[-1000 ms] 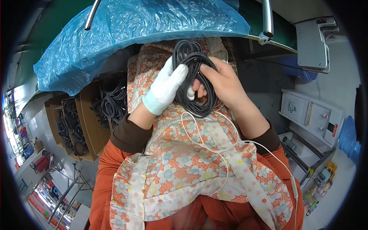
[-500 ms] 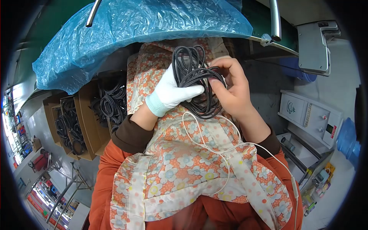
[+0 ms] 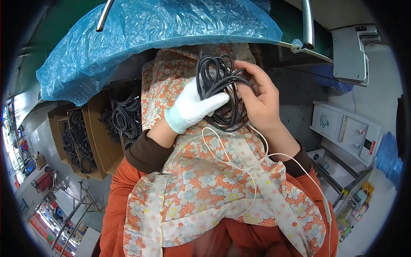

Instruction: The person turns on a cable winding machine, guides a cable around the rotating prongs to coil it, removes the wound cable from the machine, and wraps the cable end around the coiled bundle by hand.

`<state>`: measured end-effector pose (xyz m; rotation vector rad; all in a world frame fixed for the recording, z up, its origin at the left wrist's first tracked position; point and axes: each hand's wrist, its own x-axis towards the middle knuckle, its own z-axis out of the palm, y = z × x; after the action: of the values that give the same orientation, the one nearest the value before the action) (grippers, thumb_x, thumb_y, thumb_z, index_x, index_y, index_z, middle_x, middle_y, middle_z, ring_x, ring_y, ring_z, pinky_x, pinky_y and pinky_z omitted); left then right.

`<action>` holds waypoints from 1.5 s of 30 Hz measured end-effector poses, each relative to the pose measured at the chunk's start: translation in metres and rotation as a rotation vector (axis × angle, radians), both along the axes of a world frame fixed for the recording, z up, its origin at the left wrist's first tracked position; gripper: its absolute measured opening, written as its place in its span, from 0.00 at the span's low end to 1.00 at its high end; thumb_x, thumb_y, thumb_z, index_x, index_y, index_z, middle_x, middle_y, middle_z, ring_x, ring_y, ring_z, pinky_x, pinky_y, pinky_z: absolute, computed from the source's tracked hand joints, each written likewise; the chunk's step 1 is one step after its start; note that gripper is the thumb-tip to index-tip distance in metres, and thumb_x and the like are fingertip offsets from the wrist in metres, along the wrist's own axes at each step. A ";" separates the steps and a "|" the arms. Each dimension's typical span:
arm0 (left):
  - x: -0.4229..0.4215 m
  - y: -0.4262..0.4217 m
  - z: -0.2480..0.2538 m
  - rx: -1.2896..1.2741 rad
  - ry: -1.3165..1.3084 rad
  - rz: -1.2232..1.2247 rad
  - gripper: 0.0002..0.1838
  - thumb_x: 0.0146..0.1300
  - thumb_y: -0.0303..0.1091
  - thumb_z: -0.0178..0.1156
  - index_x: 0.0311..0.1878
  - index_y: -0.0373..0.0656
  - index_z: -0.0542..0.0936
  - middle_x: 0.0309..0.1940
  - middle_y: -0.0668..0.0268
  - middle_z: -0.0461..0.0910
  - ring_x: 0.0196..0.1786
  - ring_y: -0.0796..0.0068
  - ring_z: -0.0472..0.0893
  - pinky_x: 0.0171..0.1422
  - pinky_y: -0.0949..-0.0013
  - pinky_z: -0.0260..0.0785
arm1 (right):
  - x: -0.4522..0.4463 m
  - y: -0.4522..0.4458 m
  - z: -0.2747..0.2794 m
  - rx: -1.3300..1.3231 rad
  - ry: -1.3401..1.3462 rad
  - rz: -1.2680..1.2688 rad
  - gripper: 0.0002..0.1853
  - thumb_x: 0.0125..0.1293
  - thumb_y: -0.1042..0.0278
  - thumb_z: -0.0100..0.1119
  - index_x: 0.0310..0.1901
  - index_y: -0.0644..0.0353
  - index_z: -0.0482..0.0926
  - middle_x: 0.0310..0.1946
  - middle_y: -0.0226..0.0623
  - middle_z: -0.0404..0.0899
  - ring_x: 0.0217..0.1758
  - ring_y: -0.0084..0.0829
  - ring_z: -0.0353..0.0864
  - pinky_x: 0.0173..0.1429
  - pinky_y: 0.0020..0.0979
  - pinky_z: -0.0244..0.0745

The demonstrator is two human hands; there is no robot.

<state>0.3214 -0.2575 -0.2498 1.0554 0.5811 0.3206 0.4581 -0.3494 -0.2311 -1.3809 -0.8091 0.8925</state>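
A coiled bundle of black braided cable [image 3: 220,81] is held above my lap, over a floral apron [image 3: 201,184]. My left hand [image 3: 192,103], in a white glove with a pale green cuff, grips the bundle from the left, thumb across its front. My bare right hand [image 3: 261,96] is closed on the bundle's right side, thumb and fingers pinching the strands wrapped round its middle. The fingertips behind the coil are hidden. Below the bundle, a thin white cord [image 3: 244,169] loops over the apron.
Cardboard boxes [image 3: 96,137] full of coiled black cables [image 3: 124,118] stand on the left. Ahead, blue plastic sheeting [image 3: 171,25] covers the table's front part. On the right are a white water dispenser [image 3: 346,128] and a blue water bottle [image 3: 390,156].
The bundle and both hands have shifted slightly. The strands round the middle lie closer together, and my right thumb has moved a little to the right.
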 end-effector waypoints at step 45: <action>0.002 0.020 0.005 0.479 0.043 -0.190 0.28 0.43 0.27 0.70 0.50 0.35 0.72 0.41 0.61 0.78 0.42 0.74 0.75 0.51 0.72 0.68 | 0.054 0.022 0.038 0.618 -1.484 0.464 0.07 0.53 0.76 0.60 0.35 0.60 0.77 0.43 0.31 0.78 0.45 0.26 0.77 0.43 0.26 0.74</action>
<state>0.3232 -0.2375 -0.2445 1.5714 0.4455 0.2761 0.5117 -0.3270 -0.1929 -1.1252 -2.3404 -0.2859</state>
